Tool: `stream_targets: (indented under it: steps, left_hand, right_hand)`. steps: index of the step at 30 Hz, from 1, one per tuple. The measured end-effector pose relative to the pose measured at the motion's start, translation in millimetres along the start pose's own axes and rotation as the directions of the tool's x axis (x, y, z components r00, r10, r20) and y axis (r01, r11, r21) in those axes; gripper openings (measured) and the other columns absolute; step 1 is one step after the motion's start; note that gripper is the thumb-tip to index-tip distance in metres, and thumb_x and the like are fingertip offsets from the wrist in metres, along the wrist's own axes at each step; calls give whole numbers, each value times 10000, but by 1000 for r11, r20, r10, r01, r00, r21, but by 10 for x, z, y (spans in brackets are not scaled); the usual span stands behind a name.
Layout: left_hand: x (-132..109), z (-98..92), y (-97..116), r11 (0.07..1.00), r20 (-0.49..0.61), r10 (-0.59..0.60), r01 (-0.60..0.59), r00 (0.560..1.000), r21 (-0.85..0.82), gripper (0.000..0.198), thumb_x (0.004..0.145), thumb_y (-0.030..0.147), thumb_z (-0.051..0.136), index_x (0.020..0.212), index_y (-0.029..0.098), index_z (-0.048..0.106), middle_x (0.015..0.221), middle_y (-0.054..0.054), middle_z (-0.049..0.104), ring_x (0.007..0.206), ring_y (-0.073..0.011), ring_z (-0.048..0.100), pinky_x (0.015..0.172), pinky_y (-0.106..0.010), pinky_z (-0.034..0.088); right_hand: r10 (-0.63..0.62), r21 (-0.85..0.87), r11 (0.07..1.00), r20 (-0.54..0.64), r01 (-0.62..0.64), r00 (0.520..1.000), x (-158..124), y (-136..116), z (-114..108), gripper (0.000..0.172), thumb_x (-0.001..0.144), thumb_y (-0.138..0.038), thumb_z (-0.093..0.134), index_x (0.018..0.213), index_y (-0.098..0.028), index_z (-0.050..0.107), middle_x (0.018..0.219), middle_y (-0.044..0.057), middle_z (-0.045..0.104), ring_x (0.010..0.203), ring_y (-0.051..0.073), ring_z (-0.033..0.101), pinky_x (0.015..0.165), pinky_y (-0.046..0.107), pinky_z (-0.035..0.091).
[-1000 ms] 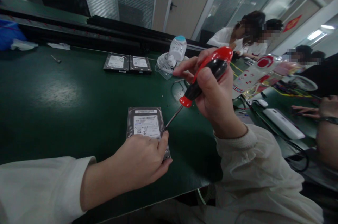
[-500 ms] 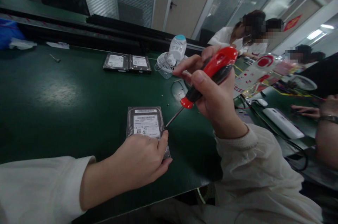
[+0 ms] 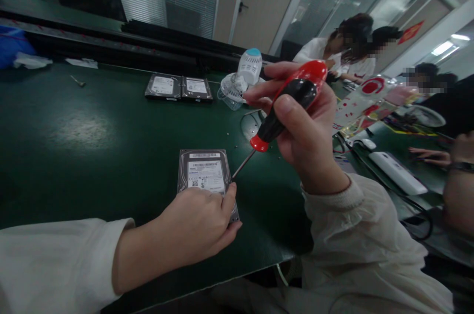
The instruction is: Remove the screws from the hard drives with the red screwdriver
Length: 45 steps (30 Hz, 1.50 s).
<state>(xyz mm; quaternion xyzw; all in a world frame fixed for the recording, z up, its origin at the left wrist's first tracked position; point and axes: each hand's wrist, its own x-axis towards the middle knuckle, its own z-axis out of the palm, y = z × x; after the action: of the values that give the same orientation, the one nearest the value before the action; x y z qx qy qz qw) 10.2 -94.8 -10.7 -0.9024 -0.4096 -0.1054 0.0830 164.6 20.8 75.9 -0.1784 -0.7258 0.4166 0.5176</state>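
A hard drive (image 3: pixel 205 170) with a white label lies flat on the green table. My left hand (image 3: pixel 202 220) grips its near part, thumb at the near edge and index finger by the right edge, hiding much of that end. In my right hand (image 3: pixel 309 138) is a red and black screwdriver (image 3: pixel 287 111), held by its handle. The shaft slants down to the left, and its tip meets the drive's right edge beside my left index fingertip. What the tip sits on is too small to make out.
Two more hard drives (image 3: pixel 178 87) lie side by side farther back. A small white fan (image 3: pixel 249 68) stands right of them. Several tiny screws (image 3: pixel 236 146) are scattered beyond the drive. At right are a white power strip (image 3: pixel 398 172), cables and another person's forearm (image 3: pixel 459 190).
The screwdriver handle has turned in my right hand, showing more of its black side, and my fingers have shifted around it. My left hand and the hard drive stay in place.
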Motion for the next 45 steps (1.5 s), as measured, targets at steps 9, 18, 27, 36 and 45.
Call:
stream_targets:
  steps: [9,18,27,36,45]
  left_hand:
    - [-10,5,-6,1000,-6,-2,2,1000,5,551,956,401,494,1319,2,601,760,-148,731,581,-250,685,465,-343,524]
    - [-6,-2,4,1000,-1,-4,4,1000,-9,549,957,396,484,1318,-2,598,801,-168,737,584,-257,680,465,-359,522]
    - [7,9,-6,1000,7,-5,5,1000,-15,549,955,392,483,1319,-2,598,787,-161,736,573,-252,679,468,-354,528]
    - [-13,7,2,1000,20,-12,12,1000,3,551,962,402,469,1335,16,592,808,-165,738,559,-218,661,480,-316,508]
    - [-14,21,1,1000,4,4,-4,1000,-14,547,966,388,470,1331,-2,588,817,-171,741,576,-251,680,473,-360,541]
  right_hand:
    - [18,235,970,164,-57,986,64,63,-44,278,836,-508,579,959,-262,614,1042,49,742,1020,255,671,954,453,544]
    - [-19,17,1000,2,19,1000,33,44,-32,249,796,-425,739,917,-268,587,942,0,722,973,204,695,985,418,547]
    - [47,157,986,98,-62,994,78,83,-80,463,724,-548,696,1102,-304,590,1213,21,704,1080,243,672,989,437,561]
    - [-30,5,1000,-20,30,999,32,72,-33,321,745,-405,779,953,-276,571,925,-15,726,967,200,701,1005,441,554]
    - [16,194,980,124,-40,992,92,112,-122,446,665,-413,720,1086,-298,626,1182,17,713,1080,254,661,1031,464,526]
